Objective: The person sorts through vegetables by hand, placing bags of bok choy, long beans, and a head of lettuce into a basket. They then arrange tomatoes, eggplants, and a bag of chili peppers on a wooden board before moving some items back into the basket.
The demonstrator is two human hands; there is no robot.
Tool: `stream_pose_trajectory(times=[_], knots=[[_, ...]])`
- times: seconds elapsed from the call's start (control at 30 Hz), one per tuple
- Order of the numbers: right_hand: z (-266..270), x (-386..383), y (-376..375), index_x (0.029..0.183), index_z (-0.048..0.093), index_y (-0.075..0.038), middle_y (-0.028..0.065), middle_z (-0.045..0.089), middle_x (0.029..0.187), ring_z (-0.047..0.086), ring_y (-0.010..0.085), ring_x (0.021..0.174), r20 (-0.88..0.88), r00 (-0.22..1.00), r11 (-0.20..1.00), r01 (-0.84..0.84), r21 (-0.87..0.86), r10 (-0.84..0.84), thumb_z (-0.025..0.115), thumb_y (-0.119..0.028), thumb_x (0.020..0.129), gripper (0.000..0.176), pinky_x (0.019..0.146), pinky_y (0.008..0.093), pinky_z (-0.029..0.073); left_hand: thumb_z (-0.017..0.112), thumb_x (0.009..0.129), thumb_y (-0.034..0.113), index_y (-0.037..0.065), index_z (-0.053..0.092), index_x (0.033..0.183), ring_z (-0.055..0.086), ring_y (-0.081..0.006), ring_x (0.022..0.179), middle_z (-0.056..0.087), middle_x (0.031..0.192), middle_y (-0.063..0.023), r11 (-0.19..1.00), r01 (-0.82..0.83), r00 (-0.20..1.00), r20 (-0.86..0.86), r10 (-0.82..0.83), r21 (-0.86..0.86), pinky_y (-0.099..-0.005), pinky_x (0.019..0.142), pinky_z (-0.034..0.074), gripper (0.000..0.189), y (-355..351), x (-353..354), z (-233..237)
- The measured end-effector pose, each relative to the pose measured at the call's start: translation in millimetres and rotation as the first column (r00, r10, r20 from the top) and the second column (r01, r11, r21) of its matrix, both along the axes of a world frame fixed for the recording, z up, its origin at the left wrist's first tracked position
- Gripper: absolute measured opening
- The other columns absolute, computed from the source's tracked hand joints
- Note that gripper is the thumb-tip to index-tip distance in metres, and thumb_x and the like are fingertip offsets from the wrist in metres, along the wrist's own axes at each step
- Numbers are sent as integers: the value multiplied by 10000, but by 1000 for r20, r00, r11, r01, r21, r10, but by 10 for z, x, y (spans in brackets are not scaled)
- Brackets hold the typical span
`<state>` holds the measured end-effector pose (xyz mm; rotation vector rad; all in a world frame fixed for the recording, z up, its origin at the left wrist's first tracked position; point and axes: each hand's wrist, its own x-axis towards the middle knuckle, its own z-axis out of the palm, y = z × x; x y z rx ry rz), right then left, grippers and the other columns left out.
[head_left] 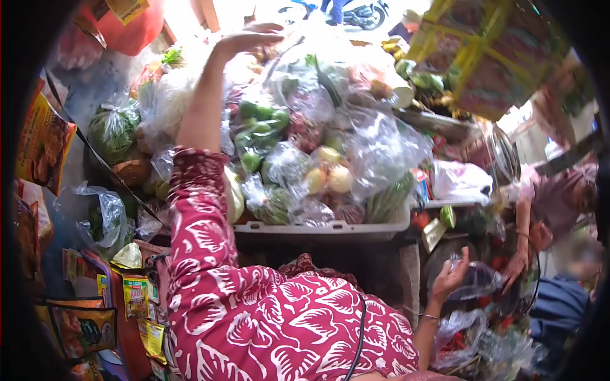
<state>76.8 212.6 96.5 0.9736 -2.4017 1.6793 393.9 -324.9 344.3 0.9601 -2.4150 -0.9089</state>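
The left hand point(251, 39) reaches with straight, open fingers over the bagged vegetables point(260, 124) heaped in a white plastic tray point(318, 227), whose front rim leaves a narrow dark gap before the patterned red garment point(279, 317). Right of that rim, the right hand point(452, 277) is palm up, fingers half curled near a small glint; whether it grips anything I cannot tell. A yellow-green seasoning sachet point(135, 297) at left reads "Rp 1.000" and "Racik".
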Motion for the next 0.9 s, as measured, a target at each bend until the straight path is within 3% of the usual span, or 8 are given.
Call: stream_pose_trajectory(times=[0.23,0.37,0.5,0.57,0.63,0.67,0.77,0.9], knots=[[-487,-145,-392,1224,449,23,226,483,1205,446,383,1128,-292,956,942,75,326,25,467,-131,839,416,970,421,339,646,754,301,128,408,1325,362,-204,1238,455,1300,-83,960,265,960,65,-271,92,-353,1021,285,642,-611,-826,-396],[-410,-76,-436,1190,464,42,235,511,1158,469,390,1081,-256,966,940,127,316,-45,474,-108,828,391,932,427,363,663,746,390,188,421,1317,527,-186,1017,518,1222,-39,901,179,924,246,-292,396,-382,858,434,652,-631,-1130,-316],[-394,-46,-406,1192,465,36,214,531,1157,503,346,1086,-173,980,938,150,312,-99,483,-42,771,429,949,395,372,663,742,377,144,364,1346,554,-196,946,543,1164,-73,952,181,929,274,-248,247,-366,809,465,712,-691,-1372,-425],[-408,-47,-411,1191,464,32,209,541,1139,514,337,1073,-187,977,936,157,315,-101,485,-35,754,443,942,391,380,690,708,402,182,375,1341,539,-247,1078,520,1230,-91,951,185,922,291,-255,249,-404,882,460,741,-796,-1492,-510],[-420,-54,-401,1194,462,27,206,546,1126,520,333,1062,-173,978,936,169,310,-119,491,-36,751,448,933,388,386,706,687,396,170,373,1342,543,-245,1063,520,1226,-100,944,244,934,209,-290,221,-408,875,465,769,-845,-1551,-596],[-394,-35,-407,1167,473,35,216,565,1080,553,342,1007,-259,959,928,194,318,-112,495,-50,804,374,874,396,423,669,713,247,118,342,1355,545,-183,952,540,1163,-122,946,250,942,175,-287,207,-342,729,486,731,-783,-1547,-603],[-371,-37,-378,1164,476,31,213,567,1079,556,340,1002,-285,952,919,205,336,-108,493,-51,807,367,867,394,429,658,736,233,39,422,1276,526,-157,980,534,1184,-87,880,426,891,71,-448,210,-295,812,447,621,-946,-1655,-938],[-390,-41,-408,1159,478,24,208,574,1071,564,333,993,-280,954,923,198,329,-105,495,-58,825,344,854,394,436,683,767,334,12,441,1245,497,-130,952,566,1097,-64,892,403,912,-172,-372,205,-282,817,406,626,-884,-1565,-1154]])
